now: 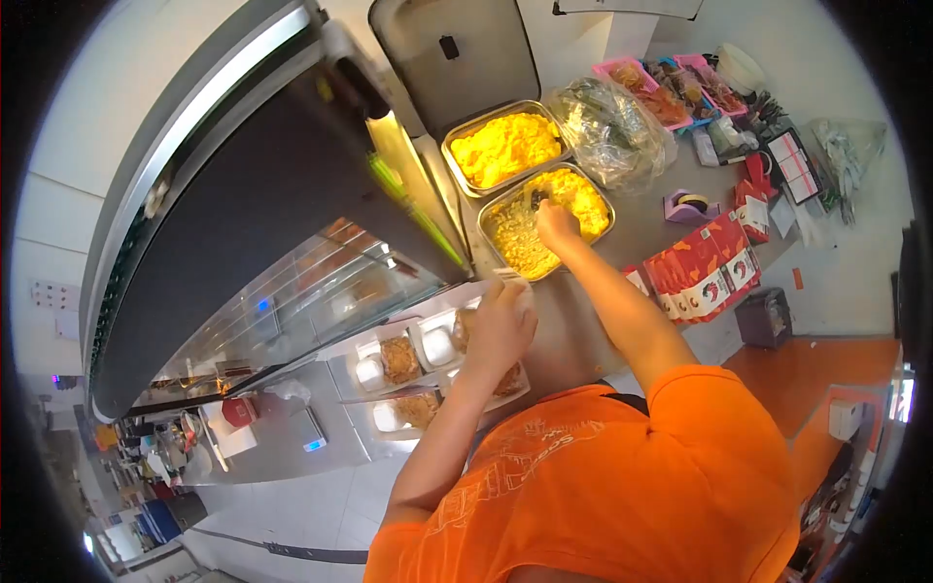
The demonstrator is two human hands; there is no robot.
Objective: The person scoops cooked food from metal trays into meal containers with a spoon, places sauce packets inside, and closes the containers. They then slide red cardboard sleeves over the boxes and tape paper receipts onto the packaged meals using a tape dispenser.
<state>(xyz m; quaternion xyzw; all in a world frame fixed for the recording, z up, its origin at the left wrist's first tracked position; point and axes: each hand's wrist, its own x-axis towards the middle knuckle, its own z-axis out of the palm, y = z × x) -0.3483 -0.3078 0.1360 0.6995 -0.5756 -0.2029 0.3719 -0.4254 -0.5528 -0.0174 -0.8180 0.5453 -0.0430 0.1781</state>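
Note:
My right hand [556, 225] reaches into the nearer steel pan [497, 207] of yellow food and is closed on a dark utensil [537, 200] dug into the food. A second steel pan [457, 138] of yellow food stands right behind it. My left hand [501, 325] grips the edge of a white compartment meal tray [439, 342] holding rice and a brown portion; the hand hides much of the tray. Two more filled trays [398, 360] [416, 409] lie beside it on the steel counter.
A large steel machine with a glass front [253, 223] fills the left. A clear bag of dark greens [610, 126], pink food trays [661, 87], a purple tape dispenser [690, 206] and red cartons [702, 272] crowd the counter's right side. A small scale [313, 432] stands lower left.

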